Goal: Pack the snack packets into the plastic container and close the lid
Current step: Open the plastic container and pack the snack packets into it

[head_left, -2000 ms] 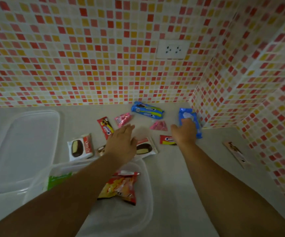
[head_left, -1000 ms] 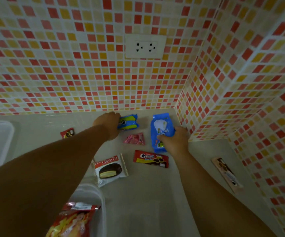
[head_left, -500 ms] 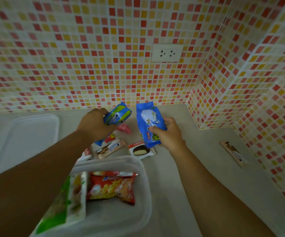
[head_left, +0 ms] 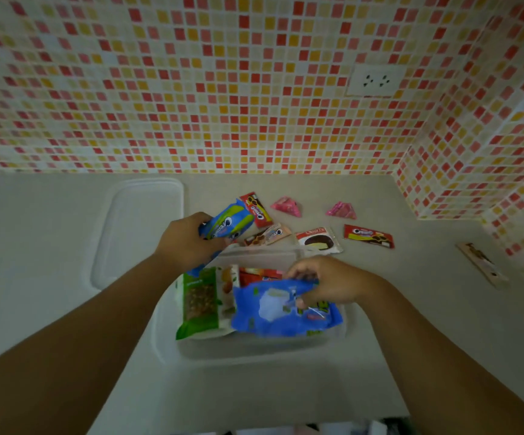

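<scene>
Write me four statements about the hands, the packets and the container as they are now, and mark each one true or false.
1. The left hand grips a blue cookie packet. True.
2. The lid is shut on the container. False: it lies on the counter beside it.
3. The right hand lowers a big blue packet into the container. True.
4. Every snack is packed. False: two pink packets and others remain on the counter.

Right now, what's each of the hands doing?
Left hand: closed on the blue cookie pack.
Right hand: closed on the blue packet, over the container.
</scene>
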